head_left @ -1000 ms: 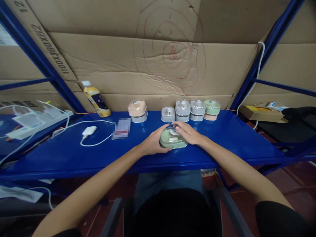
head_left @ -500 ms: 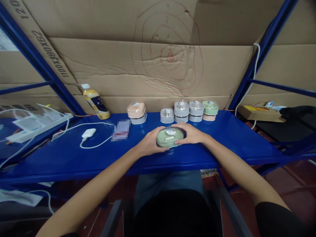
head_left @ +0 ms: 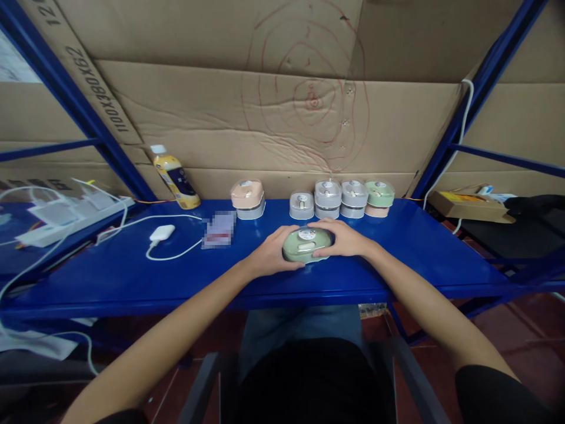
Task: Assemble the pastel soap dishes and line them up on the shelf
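Two-handed grip [head_left: 308, 245] on green lidded container [head_left: 308, 245]

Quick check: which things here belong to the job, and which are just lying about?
In use: left hand and right hand clasping green lidded container; row of lidded containers behind it.
Lying about: yellow drink bottle, white corded mouse, power strip.
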Motion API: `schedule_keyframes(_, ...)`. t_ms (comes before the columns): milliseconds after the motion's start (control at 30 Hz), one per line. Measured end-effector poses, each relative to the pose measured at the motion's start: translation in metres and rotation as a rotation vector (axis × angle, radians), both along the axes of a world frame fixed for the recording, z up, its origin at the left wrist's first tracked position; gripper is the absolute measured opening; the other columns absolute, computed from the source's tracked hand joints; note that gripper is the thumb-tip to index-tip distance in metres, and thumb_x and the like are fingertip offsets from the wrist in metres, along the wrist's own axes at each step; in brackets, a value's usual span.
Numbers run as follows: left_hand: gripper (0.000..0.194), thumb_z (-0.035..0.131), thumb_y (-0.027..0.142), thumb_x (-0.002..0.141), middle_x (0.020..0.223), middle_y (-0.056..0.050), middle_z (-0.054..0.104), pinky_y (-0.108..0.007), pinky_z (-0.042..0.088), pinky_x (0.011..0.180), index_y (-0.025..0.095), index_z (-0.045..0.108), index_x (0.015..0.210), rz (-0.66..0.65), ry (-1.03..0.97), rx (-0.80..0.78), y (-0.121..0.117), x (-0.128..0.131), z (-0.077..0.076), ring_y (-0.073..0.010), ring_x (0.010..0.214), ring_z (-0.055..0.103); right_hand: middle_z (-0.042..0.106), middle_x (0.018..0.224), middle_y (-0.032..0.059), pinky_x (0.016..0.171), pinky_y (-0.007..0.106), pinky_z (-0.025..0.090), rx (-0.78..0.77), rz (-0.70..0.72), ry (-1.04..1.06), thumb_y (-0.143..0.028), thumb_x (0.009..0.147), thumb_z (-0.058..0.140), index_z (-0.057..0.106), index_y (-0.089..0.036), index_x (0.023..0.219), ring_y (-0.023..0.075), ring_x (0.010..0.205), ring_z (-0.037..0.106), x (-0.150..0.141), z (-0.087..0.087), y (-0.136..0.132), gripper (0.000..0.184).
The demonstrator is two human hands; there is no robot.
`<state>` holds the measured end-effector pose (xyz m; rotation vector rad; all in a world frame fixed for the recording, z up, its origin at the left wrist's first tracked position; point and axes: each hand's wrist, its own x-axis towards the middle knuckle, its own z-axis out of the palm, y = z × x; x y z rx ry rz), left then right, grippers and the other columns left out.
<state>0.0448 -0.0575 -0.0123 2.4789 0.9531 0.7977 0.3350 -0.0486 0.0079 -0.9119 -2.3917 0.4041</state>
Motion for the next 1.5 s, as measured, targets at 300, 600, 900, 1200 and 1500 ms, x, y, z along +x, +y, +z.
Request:
schedule_keyframes(300,0.092,0.09,0.051,0.079,0.154,-0.016,0.062,-0.058,0.049,0.124,0.023,0.05,0.157,0.02,0.018,0.024,-0.002,0.003,-0.001,-0.0399,0.144,0.06,0.069,0.153,0.016,0.122,0.06,0.05,-0.109,0.031,0.012,-0.065,0.077,0.093,0.061,-0.024,0.159,0.0377,0.14,0.066,0.004,-0.001,0.004,0.097)
schedule_keyframes(600,0.089,0.092,0.047,0.073,0.15,-0.018,0.068,-0.059,0.05,0.124,0.018,0.056,0.148,0.4,-0.147,0.235,0.009,-0.014,0.017,-0.0425,0.14,0.065,0.076,0.135,0.0181,0.092,0.051,0.065,-0.1,-0.217,0.268,-0.072,0.099,0.067,0.063,-0.019,0.151,0.0315,0.109,0.077,0.031,0.009,0.015,0.074)
schedule_keyframes(900,0.074,0.091,0.046,0.084,0.139,-0.028,0.066,-0.052,0.056,0.111,0.01,0.057,0.138,0.874,-0.026,0.099,0.076,0.072,0.066,-0.0454,0.133,0.067,0.079,0.095,0.0091,0.077,0.041,0.06,0.059,-0.384,0.395,-0.077,0.105,0.048,0.075,-0.021,0.108,0.0244,0.081,0.075,0.038,0.019,0.017,0.061)
schedule_keyframes(1200,0.08,0.073,0.06,0.098,0.144,-0.035,0.059,-0.048,0.055,0.107,0.002,0.05,0.149,0.975,-0.002,0.052,0.1,0.124,0.05,-0.0461,0.139,0.061,0.075,0.086,0.0072,0.079,0.039,0.054,0.119,-0.372,0.307,-0.075,0.109,0.041,0.074,-0.022,0.099,0.0248,0.08,0.072,0.034,0.019,0.013,0.063)
schedule_keyframes(1500,0.065,0.037,0.051,0.114,0.14,-0.032,0.068,-0.051,0.052,0.111,0.004,0.048,0.156,0.842,-0.04,0.051,0.101,0.102,0.055,-0.0437,0.134,0.067,0.073,0.081,0.0065,0.08,0.039,0.051,0.099,-0.372,0.247,-0.073,0.111,0.036,0.073,-0.023,0.092,0.0245,0.08,0.069,0.033,0.02,0.011,0.066)
